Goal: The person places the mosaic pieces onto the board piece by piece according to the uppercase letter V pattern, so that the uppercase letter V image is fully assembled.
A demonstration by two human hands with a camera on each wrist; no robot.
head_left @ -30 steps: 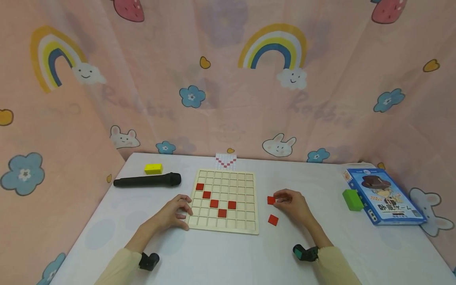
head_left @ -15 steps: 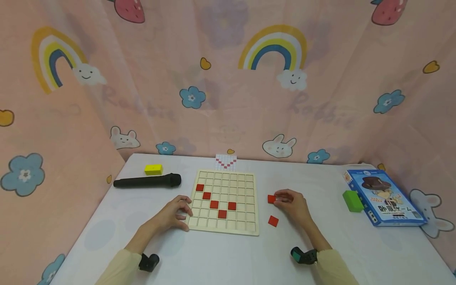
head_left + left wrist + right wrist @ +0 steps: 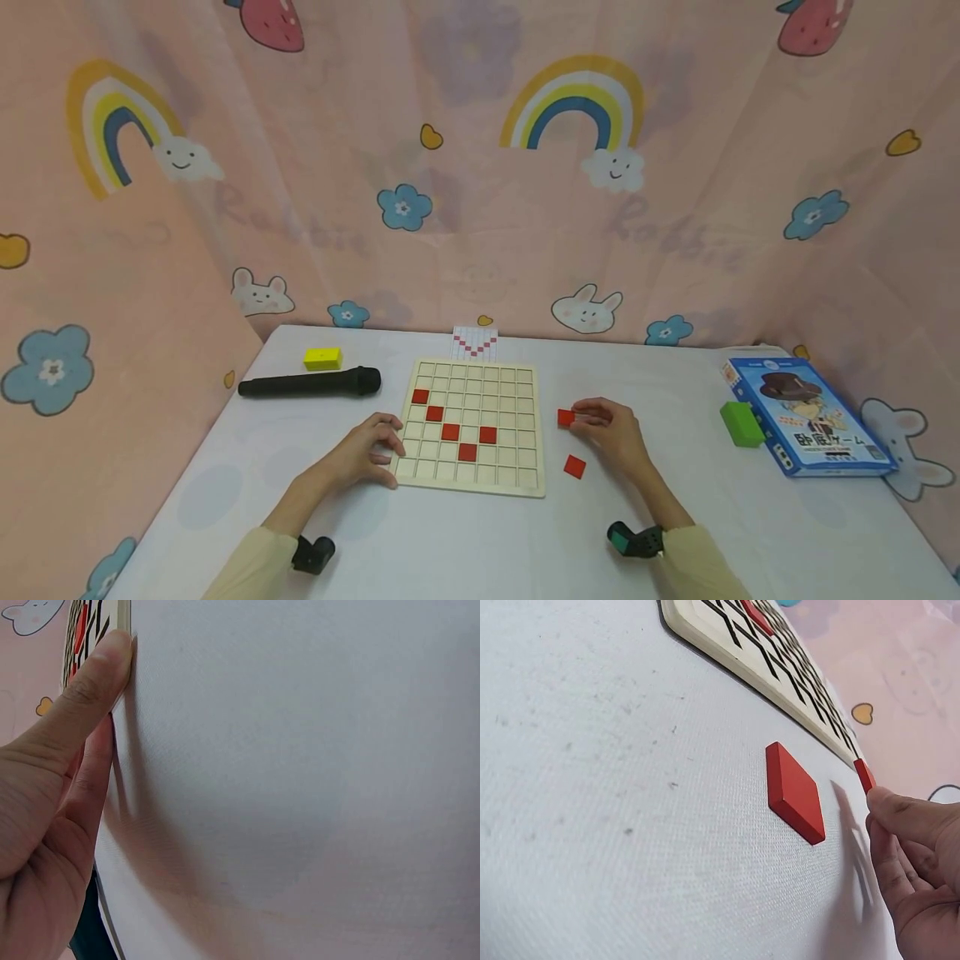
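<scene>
A wooden grid board (image 3: 471,427) lies mid-table with several red tiles (image 3: 451,431) set in its squares in a slanting row. My left hand (image 3: 371,450) rests at the board's near left corner, thumb (image 3: 94,682) pressed against its edge (image 3: 122,613). My right hand (image 3: 609,427) sits to the right of the board and pinches a red tile (image 3: 566,417) at its fingertips; the pinched tile (image 3: 864,776) shows edge-on in the right wrist view. Another red tile (image 3: 574,466) lies flat on the cloth nearby, and this loose tile (image 3: 795,792) is close to the fingers.
A black microphone (image 3: 309,382) and a yellow block (image 3: 322,358) lie at the back left. A green block (image 3: 741,422) and a blue game box (image 3: 810,416) sit at the right. A pattern card (image 3: 475,342) stands behind the board. Pink printed curtains surround the table.
My right hand has shifted slightly left toward the board with the red tile pinched in its fingertips. The left hand has stayed at the board's corner.
</scene>
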